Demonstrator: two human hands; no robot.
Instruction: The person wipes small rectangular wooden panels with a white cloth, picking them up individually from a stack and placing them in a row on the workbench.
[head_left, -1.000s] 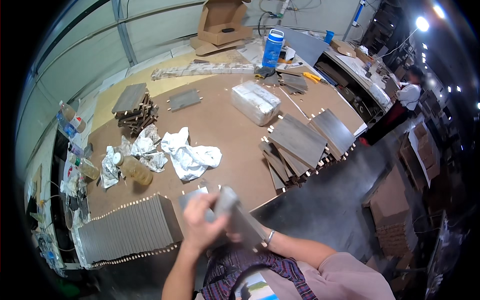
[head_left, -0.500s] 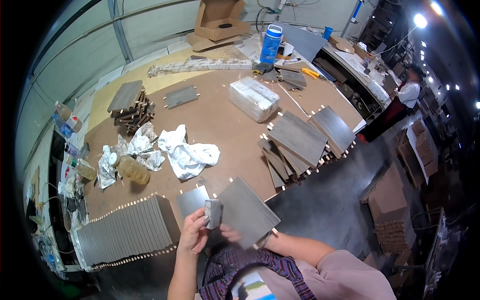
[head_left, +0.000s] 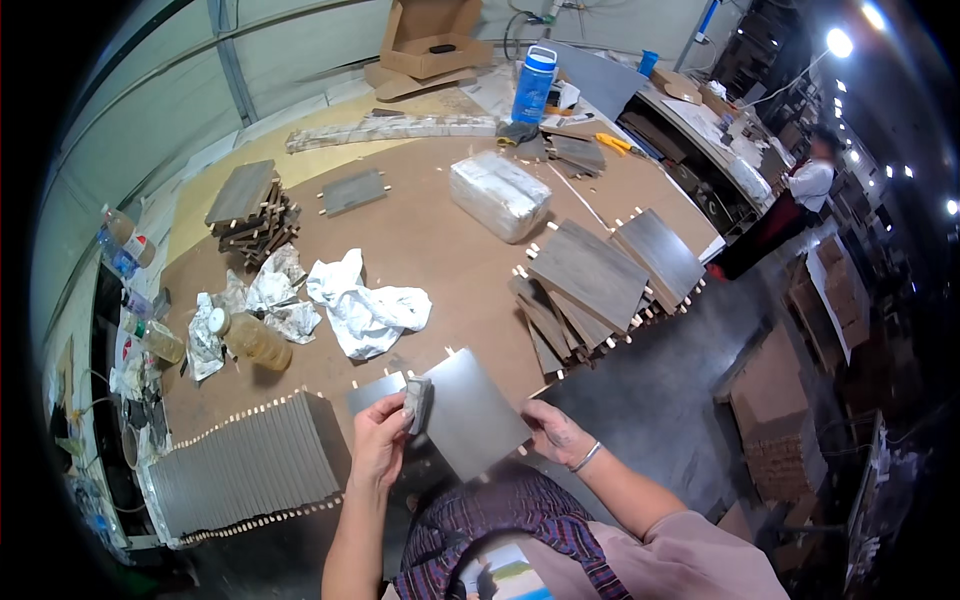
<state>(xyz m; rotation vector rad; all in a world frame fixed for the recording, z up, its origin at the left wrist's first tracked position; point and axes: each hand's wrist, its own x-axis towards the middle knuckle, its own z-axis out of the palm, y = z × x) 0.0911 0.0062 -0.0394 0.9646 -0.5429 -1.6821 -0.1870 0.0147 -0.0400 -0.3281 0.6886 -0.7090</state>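
Note:
My left hand [head_left: 377, 440] pinches a small grey sanding block [head_left: 419, 404] upright between thumb and fingers, at the left edge of a grey panel [head_left: 475, 415]. Light wooden dowels stick out of two opposite edges of this panel. My right hand [head_left: 556, 433] grips the panel by its right edge, holding it tilted above the table's near edge. Partly hidden behind my left hand, another grey doweled panel [head_left: 368, 393] lies on the table. Left of my hands stands a long row of similar panels [head_left: 250, 465], packed on edge with dowels showing along both sides.
Doweled panels are piled at the right [head_left: 590, 275] and far left [head_left: 242, 195]. On the brown tabletop [head_left: 420, 220] are a white cloth [head_left: 365, 310], a bottle of yellowish liquid [head_left: 255, 340] and a wrapped block [head_left: 500, 195]. A person [head_left: 800, 195] stands at the far right.
My right hand has come out from beneath the panel to its right edge. The panel has turned and now shows a brighter face. The sanding block stays in my left hand, tilted differently.

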